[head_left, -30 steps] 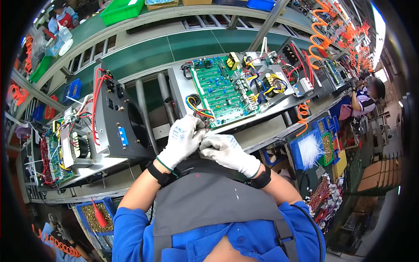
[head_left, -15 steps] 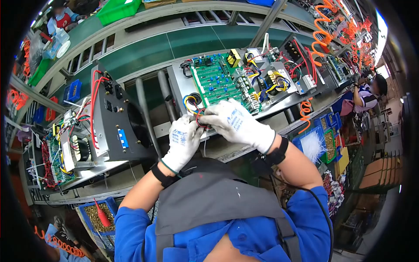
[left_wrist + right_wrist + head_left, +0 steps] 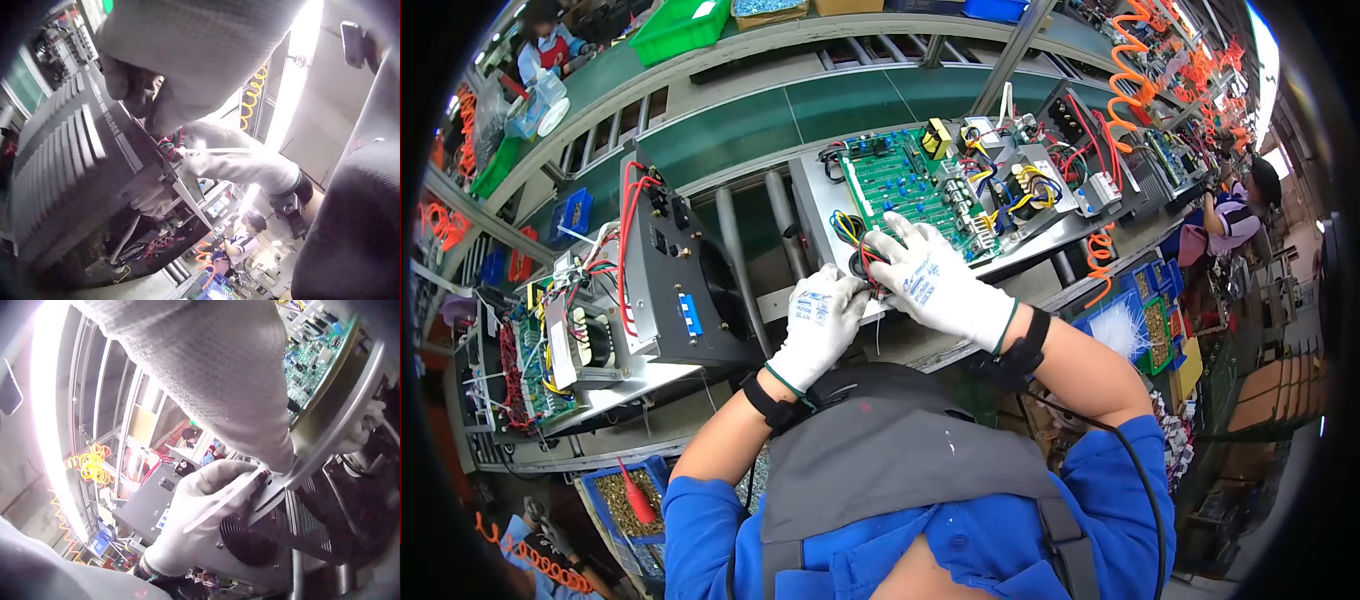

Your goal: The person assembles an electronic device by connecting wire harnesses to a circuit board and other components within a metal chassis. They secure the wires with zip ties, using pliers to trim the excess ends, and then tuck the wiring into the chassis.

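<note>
1. Dark panel (image 3: 675, 275), between 8 and 9 o'clock of the circuit board (image 3: 900, 190) in the head view: stands upright, apart from both hands; all clock positions below use the same centre
2. Left hand (image 3: 818, 318), 7 o'clock: gloved, fingers curled in, thumb and finger pinching at the root of the white strip; the exact contact is partly hidden
3. Wire bundle (image 3: 847, 227), 8 o'clock: looped just beside the board's edge, its near end running in between the two hands
4. White strip (image 3: 877, 338), between 6 and 7 o'clock: narrow, probably a cable tie, its tail hanging free. CAUTION: a strip drawn too tight could bite into the insulation; one left slack could let the wires spread
5. Right hand (image 3: 940, 285), between 5 and 6 o'clock: gloved, fingers bent over the wires and gripping them. CAUTION: a fingertip overlaps the board in view, contact unclear; pressing down could bend components, and a hard pull could strain the wire ends
6. Transformer (image 3: 1032, 188), 3 o'clock: appears clear of the hands; low snag risk
</note>
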### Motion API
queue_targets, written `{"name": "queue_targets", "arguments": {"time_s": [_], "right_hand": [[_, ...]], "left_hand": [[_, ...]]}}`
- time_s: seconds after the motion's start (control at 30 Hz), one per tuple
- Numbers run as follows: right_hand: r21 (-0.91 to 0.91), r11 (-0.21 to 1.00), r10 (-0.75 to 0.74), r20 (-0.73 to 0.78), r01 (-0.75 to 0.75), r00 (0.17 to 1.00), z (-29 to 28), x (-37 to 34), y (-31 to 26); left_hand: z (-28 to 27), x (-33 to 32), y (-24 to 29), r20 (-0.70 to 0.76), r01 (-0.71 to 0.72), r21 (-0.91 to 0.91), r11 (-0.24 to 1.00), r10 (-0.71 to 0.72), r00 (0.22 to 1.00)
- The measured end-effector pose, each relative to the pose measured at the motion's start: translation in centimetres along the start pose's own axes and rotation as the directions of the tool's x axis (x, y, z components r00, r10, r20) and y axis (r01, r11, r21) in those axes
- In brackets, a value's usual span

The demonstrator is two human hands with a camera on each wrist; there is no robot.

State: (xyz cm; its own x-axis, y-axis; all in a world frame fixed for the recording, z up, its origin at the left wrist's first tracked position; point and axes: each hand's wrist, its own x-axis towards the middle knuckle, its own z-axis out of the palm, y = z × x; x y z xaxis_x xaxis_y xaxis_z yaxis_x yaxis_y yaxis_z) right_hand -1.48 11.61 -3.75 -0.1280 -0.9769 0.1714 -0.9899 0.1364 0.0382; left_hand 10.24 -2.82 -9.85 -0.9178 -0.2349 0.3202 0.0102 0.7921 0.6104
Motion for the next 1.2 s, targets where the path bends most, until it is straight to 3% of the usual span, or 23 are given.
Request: {"name": "queue_targets", "arguments": {"time_s": [0.07,0.13,0.23,0.3,0.4,0.47,0.53,0.63,0.73,0.8,0.87,0.9,1.03,1.13,1.17,1.2], "right_hand": [[-0.037,0.999,0.022,-0.028,-0.023,0.999,0.6,0.2,-0.2],[0.046,0.997,0.067,0.024,-0.068,0.997,1.1,0.3,-0.2],[0.278,0.959,0.073,-0.059,-0.054,0.996,2.4,-0.1,0.7],[0.536,0.844,0.023,-0.027,-0.005,0.999,1.6,0.3,1.2],[0.519,0.854,-0.012,0.082,-0.033,0.997,0.2,0.3,1.5],[0.537,0.840,-0.057,-0.054,0.077,0.997,0.6,0.5,2.8],[0.398,0.894,-0.192,-0.069,0.204,0.979,0.2,0.5,3.4],[0.405,0.883,-0.238,-0.047,0.237,0.970,0.8,0.7,4.0],[0.376,0.910,-0.209,0.061,0.172,0.976,0.7,0.9,3.7],[0.341,0.924,-0.198,0.039,0.173,0.979,0.3,0.9,3.3],[0.338,0.919,-0.195,-0.058,0.203,0.979,0.7,0.8,3.4],[0.336,0.921,-0.200,-0.024,0.196,0.980,0.8,0.9,3.4],[0.336,0.925,-0.224,0.098,0.179,0.970,0.0,0.9,3.8],[0.366,0.868,-0.296,-0.162,0.335,0.942,0.3,-0.7,4.9],[0.463,0.837,-0.302,-0.053,0.292,0.952,-0.9,-1.7,5.7],[0.474,0.825,-0.274,-0.138,0.306,0.952,-2.3,-3.4,6.9]], "left_hand": [[0.5,0.2,0.3,-0.038,-0.030,0.024,0.999,0.031,0.999],[0.8,-0.1,0.7,-0.064,0.011,0.032,0.999,-0.009,0.998],[1.7,-0.6,0.6,-0.143,-0.018,0.062,0.998,0.027,0.989],[2.3,0.1,0.3,-0.161,-0.016,0.083,0.996,0.030,0.987],[2.3,0.7,0.2,-0.106,0.005,0.085,0.996,0.004,0.994],[1.7,0.7,0.3,-0.084,-0.030,0.014,0.999,0.032,0.996],[0.8,0.1,0.6,-0.065,0.023,-0.015,1.000,-0.024,0.998],[-0.5,-1.1,1.0,-0.009,0.032,-0.012,0.999,-0.032,0.999],[-0.8,-0.4,2.8,0.075,0.061,0.117,0.991,-0.070,0.995],[0.0,0.0,3.0,0.084,0.037,0.165,0.986,-0.051,0.995],[0.6,0.1,3.6,0.181,0.133,0.171,0.976,-0.163,0.970],[0.6,0.4,4.4,0.237,0.233,0.102,0.967,-0.251,0.938],[-0.4,-0.3,4.6,0.196,0.234,0.120,0.965,-0.254,0.947],[-0.5,-0.4,4.8,0.163,0.259,0.209,0.943,-0.295,0.942],[-0.7,-0.5,4.8,0.177,0.272,0.150,0.950,-0.297,0.938],[-1.2,-0.5,4.5,0.194,0.284,0.094,0.954,-0.298,0.935]]}}
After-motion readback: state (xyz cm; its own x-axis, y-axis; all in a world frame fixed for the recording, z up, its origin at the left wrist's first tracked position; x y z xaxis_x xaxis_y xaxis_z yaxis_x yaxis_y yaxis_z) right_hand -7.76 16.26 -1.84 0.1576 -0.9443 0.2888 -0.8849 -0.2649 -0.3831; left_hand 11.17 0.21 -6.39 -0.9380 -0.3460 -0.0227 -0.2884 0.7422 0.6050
